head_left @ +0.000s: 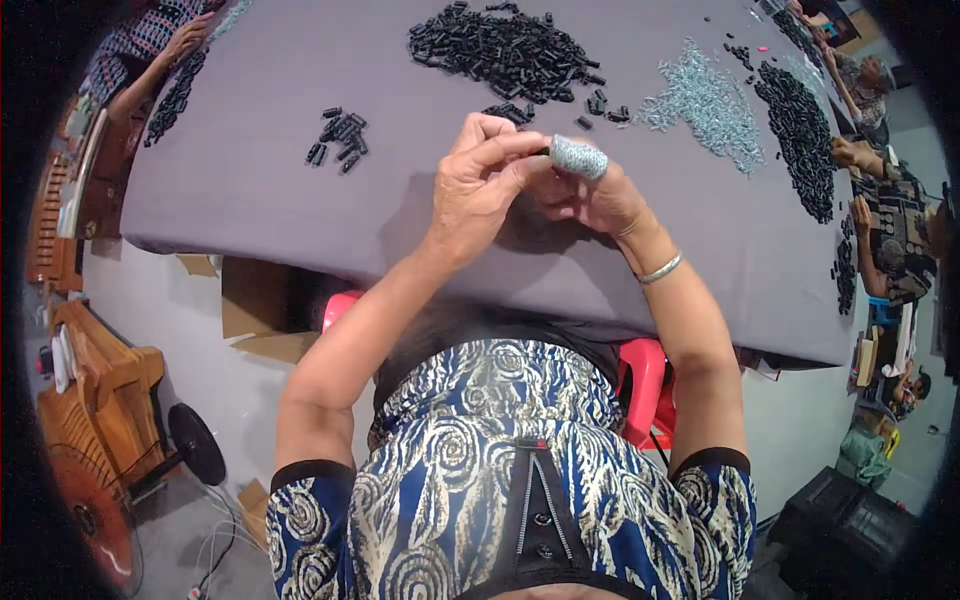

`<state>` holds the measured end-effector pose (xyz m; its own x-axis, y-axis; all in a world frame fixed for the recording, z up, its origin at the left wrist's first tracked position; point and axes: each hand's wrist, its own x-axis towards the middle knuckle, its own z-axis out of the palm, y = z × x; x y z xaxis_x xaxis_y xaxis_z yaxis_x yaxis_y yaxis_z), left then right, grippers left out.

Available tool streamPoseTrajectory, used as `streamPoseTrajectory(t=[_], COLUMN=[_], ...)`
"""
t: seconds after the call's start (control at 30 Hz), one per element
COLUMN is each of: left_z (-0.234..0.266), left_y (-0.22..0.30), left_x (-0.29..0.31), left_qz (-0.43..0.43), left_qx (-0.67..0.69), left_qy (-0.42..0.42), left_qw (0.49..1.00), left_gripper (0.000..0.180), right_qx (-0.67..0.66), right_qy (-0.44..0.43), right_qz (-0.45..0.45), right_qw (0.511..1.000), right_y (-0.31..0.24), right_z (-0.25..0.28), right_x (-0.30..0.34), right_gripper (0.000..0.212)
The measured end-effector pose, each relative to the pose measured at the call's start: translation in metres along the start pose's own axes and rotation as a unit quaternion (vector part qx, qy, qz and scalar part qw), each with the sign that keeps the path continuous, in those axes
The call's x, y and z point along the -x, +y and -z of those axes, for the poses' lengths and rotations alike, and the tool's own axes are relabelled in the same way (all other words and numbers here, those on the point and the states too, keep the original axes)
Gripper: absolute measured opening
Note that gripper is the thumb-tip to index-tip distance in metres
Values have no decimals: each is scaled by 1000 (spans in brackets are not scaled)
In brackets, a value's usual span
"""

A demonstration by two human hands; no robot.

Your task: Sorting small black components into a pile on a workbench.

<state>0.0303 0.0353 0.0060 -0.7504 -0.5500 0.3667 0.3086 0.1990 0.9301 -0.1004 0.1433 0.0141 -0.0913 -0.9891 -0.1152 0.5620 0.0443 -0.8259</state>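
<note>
My left hand (474, 185) is closed in a pinch above the cloth-covered table, with the dark end of a small black piece (545, 152) showing at its fingertips. Close against it, my right hand (605, 203) has its fingers curled in, and whatever they hold is hidden. A grey wrapped finger cover (579, 158) sits on a digit of that hand. Just beyond the hands lie a few loose black tubular pieces (598, 104) and a large heap of black tubular pieces (505, 55). To the left is a small group of the same black pieces (338, 138).
A spread of small shiny silvery parts (705, 105) lies to the right, beside a long black heap (795, 140). Other people work at the table's left and right sides. A fan (195, 443) and wooden chair (95, 375) stand on the floor at left.
</note>
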Motion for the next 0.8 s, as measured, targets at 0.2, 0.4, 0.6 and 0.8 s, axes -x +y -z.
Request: streamPoseTrajectory(t=[0.2,0.4,0.6,0.8], left_z=[-12,-14,5,58], left_y=[7,7,7,18], left_x=[8,8,-11,-18], left_qz=[-39,-37,11,22], left_qx=[44,72,-43,-257], left_qy=[7,15,45,34], left_qw=[998,997,998,965], left_gripper=[21,21,14,15], right_qx=[-60,-114,-143,120], right_qy=[-61,43,-3,327], right_qz=[-6,-8,-94,119], right_qw=[996,992,985,930], right_y=[6,12,4,-18], right_z=[-4,-19,-12,8], right_x=[4,6,-7,-9], right_gripper=[44,43,37,23])
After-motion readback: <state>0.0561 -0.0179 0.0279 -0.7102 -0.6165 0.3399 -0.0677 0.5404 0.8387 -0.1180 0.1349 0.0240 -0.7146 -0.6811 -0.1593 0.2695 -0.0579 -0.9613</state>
